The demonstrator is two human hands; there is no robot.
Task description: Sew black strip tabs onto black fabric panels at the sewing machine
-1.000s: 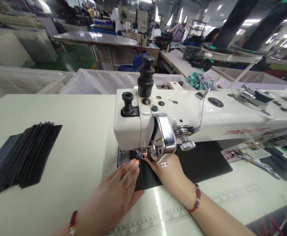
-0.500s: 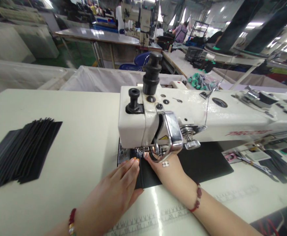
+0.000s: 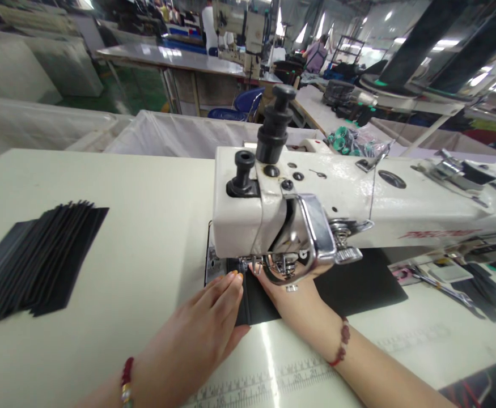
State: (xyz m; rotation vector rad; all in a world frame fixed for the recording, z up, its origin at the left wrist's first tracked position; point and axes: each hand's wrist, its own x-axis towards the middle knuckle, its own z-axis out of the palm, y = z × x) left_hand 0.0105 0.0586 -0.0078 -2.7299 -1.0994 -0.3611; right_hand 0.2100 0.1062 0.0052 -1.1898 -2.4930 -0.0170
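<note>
A black sheet of material point(image 3: 360, 283) lies under the head of a white sewing machine point(image 3: 239, 226), with a seam or folded strip along its left edge. My left hand point(image 3: 207, 323) rests flat on that edge, fingers stretched forward and together, tips just in front of the presser foot area. On the sheet to the right of the strip lies my right hand point(image 3: 296, 297), palm down and extended. Its fingers reach under the machine head and are partly hidden by the metal guard point(image 3: 318, 232). The needle point cannot be made out.
A fanned stack of black pieces point(image 3: 39, 260) lies on the table's left. A ruler scale point(image 3: 268, 382) runs along the front. Scissors-like metal tool point(image 3: 443, 286) and dark scraps point(image 3: 488, 289) sit at the right. White-lined bins point(image 3: 166, 133) stand behind; a person point(image 3: 316, 56) is far off.
The machine sits slightly farther right in view, along with a small shift of the background. Both hands stay on the black sheet in nearly the same pose.
</note>
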